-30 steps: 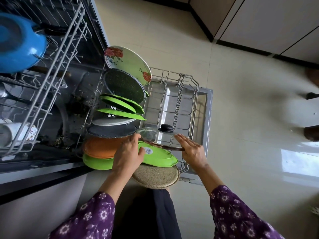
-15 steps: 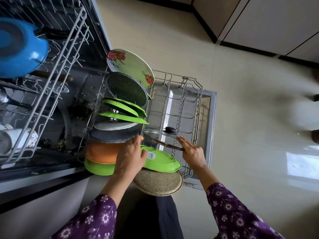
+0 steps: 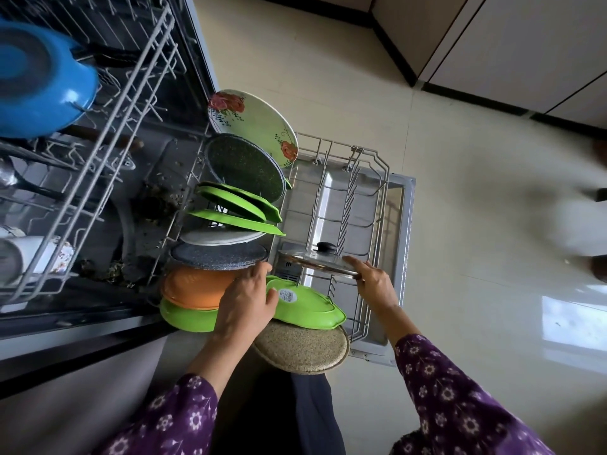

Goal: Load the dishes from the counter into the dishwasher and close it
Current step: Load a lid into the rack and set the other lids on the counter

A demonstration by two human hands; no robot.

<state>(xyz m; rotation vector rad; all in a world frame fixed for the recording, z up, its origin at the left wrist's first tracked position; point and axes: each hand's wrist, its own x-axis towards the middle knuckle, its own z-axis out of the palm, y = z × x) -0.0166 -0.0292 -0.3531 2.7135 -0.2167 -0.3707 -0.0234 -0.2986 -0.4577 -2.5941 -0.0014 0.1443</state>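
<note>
The dishwasher's lower rack point(image 3: 377, 178) is pulled out over the open door point(image 3: 403, 224). A glass lid point(image 3: 312, 261) with a black knob lies tilted among the rack's tines. My right hand point(image 3: 374, 284) holds the lid's right rim. My left hand point(image 3: 246, 303) grips the left edge of a green plate with a sticker point(image 3: 312, 308), thumb on its face. A row of plates stands to the left: floral plate point(image 3: 253, 126), dark speckled plate point(image 3: 243, 165), green plates point(image 3: 236, 221), grey plate point(image 3: 216, 254), orange plate point(image 3: 193, 287). A beige speckled plate point(image 3: 302, 349) sits nearest me.
The upper rack point(image 3: 108, 133) juts out at the left, holding a blue pan point(image 3: 42, 80) and a white mug point(image 3: 29, 254). Food debris lies on the tub floor point(image 3: 157, 198). Pale tiled floor point(image 3: 476, 208) spreads to the right, with cabinets point(image 3: 525, 50) behind.
Both hands and the lid stay almost where they were. My left fingertips have drawn slightly back from the lid's left rim. The view has shifted a little.
</note>
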